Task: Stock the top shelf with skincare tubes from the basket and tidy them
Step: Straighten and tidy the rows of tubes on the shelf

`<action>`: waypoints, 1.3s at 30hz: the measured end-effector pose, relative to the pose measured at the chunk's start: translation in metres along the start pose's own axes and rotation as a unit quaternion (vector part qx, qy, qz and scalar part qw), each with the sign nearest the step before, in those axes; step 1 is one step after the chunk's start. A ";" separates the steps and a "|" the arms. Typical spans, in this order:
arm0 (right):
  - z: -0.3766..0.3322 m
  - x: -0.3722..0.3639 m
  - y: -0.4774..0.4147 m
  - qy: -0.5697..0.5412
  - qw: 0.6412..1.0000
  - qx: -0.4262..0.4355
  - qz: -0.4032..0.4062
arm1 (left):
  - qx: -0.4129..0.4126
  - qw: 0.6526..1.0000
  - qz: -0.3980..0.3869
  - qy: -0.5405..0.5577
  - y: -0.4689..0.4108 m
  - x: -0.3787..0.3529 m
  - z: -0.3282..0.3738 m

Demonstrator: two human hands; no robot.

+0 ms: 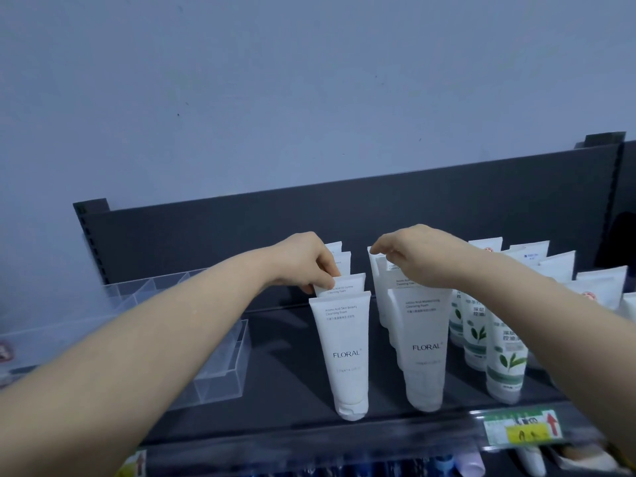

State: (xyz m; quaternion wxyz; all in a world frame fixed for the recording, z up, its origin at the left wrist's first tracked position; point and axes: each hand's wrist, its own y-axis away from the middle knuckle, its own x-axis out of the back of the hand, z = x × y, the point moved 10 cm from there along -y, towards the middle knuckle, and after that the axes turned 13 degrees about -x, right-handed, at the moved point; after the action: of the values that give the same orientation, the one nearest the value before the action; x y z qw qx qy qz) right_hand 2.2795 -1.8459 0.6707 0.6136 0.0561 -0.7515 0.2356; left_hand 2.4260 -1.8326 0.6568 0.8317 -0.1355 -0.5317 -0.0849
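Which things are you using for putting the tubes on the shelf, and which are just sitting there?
Part of the job: left hand, pinching the second FLORAL tube in the left row; right hand on the tops of the right FLORAL row; green-leaf tubes, untouched; top shelf.
Just sitting there: clear plastic organiser; price tag; dark back panel.

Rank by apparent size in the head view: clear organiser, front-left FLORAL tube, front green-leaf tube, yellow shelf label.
1. clear organiser
2. front-left FLORAL tube
3. front green-leaf tube, partly hidden
4. yellow shelf label
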 end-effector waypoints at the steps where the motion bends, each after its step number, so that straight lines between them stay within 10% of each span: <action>1: -0.002 0.000 -0.001 0.000 1.000 0.004 -0.001 | 0.000 1.000 -0.002 0.003 0.000 -0.001 0.000; 9: -0.023 0.005 -0.017 -0.006 1.000 0.018 -0.020 | 0.021 0.994 0.010 0.108 -0.008 0.015 -0.017; 22: -0.052 -0.062 -0.094 0.056 0.989 0.016 -0.133 | 0.037 0.983 0.171 -0.058 -0.024 0.066 -0.059; 39: -0.023 -0.016 -0.056 0.053 0.996 0.004 -0.065 | 0.049 0.995 0.047 -0.078 -0.082 0.025 -0.087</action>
State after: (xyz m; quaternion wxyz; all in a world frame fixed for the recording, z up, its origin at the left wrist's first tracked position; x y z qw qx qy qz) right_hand 2.3246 -1.8886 0.6749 0.6663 0.0947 -0.7120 0.2004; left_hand 2.4886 -1.9376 0.6559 0.7963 -0.1251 -0.5917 -0.0089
